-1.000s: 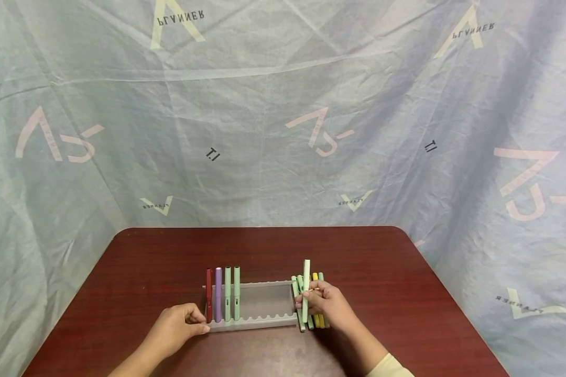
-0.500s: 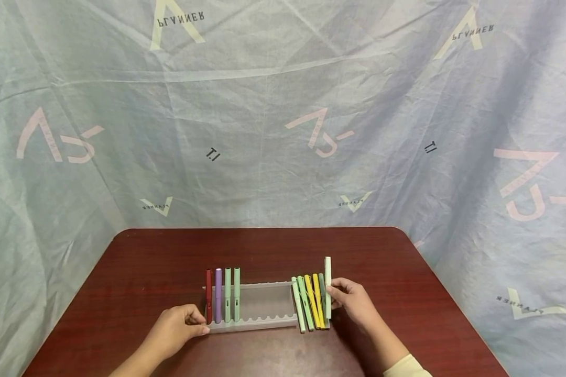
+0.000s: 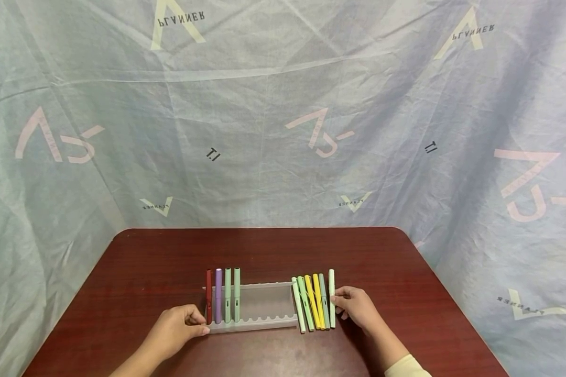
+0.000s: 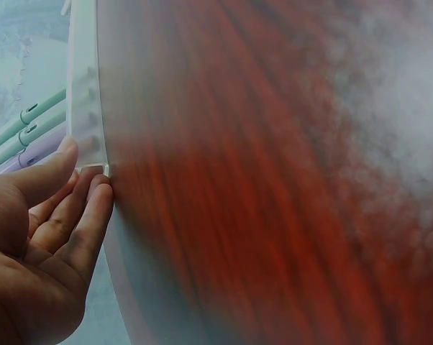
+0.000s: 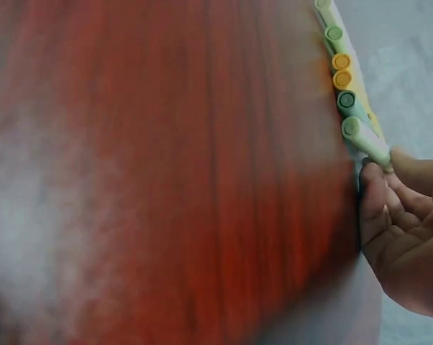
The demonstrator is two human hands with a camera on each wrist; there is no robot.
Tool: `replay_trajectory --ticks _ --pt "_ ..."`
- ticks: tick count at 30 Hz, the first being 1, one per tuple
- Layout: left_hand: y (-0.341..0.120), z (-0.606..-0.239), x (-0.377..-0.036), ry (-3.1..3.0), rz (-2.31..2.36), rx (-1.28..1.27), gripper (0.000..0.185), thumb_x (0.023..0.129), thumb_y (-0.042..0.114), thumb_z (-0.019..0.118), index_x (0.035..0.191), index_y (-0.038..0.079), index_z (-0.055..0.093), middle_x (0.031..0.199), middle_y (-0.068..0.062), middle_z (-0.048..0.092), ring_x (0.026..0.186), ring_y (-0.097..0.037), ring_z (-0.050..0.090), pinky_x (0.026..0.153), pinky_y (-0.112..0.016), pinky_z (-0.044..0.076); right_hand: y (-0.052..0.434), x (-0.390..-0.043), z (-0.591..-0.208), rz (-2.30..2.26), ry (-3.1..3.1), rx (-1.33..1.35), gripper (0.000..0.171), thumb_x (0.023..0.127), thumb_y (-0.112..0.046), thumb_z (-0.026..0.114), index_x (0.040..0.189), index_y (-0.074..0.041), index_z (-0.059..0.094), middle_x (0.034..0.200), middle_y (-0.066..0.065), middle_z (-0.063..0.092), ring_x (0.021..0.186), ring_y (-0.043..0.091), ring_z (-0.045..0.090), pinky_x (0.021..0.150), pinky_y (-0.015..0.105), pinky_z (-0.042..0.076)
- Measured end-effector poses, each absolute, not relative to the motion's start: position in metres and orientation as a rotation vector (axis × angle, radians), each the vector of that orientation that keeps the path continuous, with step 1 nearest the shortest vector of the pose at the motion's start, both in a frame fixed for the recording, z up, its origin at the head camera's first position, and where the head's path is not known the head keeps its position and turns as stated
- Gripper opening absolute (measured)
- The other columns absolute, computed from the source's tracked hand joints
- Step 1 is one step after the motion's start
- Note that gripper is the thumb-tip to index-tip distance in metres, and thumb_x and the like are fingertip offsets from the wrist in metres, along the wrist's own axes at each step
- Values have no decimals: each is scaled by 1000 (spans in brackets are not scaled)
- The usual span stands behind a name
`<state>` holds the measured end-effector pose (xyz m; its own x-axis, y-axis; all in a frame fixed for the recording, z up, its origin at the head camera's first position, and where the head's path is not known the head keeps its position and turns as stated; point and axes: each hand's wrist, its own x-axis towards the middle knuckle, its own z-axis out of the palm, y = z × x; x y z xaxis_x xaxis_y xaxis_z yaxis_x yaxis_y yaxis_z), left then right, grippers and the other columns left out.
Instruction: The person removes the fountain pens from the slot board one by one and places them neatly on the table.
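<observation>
My left hand (image 3: 176, 324) grips the near left corner of a clear notched pen tray (image 3: 269, 301), thumb on top and fingers beneath in the left wrist view. Across the tray's left part lie a dark red pen (image 3: 209, 296), a purple pen (image 3: 218, 296) and two green pens (image 3: 232, 298), side by side. My right hand (image 3: 356, 306) pinches a pale green pen (image 3: 332, 293) between thumb and fingers. That pen is low at the table, just right of a row of several green and yellow pens (image 3: 311, 303); its end (image 5: 353, 129) shows in the right wrist view.
The row of loose pens lies against the tray's right end, slightly slanted. All stands on a dark red wood-grain table (image 3: 259, 251). Behind and at both sides hangs a grey printed cloth (image 3: 259, 173).
My right hand has carried the pale green pen rightward from above the row, then lowered it to the table at the row's right end. The left hand and tray have stayed put.
</observation>
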<state>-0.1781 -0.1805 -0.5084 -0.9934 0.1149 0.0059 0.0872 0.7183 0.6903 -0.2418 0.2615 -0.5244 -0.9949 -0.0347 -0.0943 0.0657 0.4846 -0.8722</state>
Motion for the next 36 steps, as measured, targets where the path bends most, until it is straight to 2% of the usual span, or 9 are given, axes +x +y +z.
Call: replay_trajectory --ticks 7,15,18,24,36 --pt "-181 -509 -179 2868 1153 163 19 75 31 83 77 23 66 75 15 66 71 -1 57 64 -23 46 258 -244 -526 -1468 2635 82 18 92 -21 69 93 -4 68 83 7 65 69 19 61 60 34 54" --pt "-180 -507 -178 2857 1164 160 19 75 32 83 77 22 66 75 14 66 71 -2 57 63 -23 45 256 -245 -526 -1498 2620 103 19 92 -20 67 84 -3 64 96 7 70 69 19 64 59 35 56" --pt "-180 -507 -178 2858 1161 153 20 75 32 83 77 22 66 75 14 66 71 -3 58 64 -23 46 256 -246 -527 -1499 2615 103 19 93 -20 67 84 -3 64 95 8 70 68 20 64 59 35 56" --pt "-180 -508 -179 2856 1148 144 19 76 32 83 77 23 66 75 15 66 71 -2 57 64 -23 46 258 -247 -530 -1497 2613 114 19 92 -21 69 90 -4 64 82 9 65 67 20 62 58 35 56" --pt "-180 -510 -180 2860 1142 141 18 76 31 82 77 25 65 74 16 66 69 -2 56 63 -23 45 260 -247 -533 -1511 2604 108 23 92 -27 69 94 -4 64 83 10 64 68 21 62 58 35 56"
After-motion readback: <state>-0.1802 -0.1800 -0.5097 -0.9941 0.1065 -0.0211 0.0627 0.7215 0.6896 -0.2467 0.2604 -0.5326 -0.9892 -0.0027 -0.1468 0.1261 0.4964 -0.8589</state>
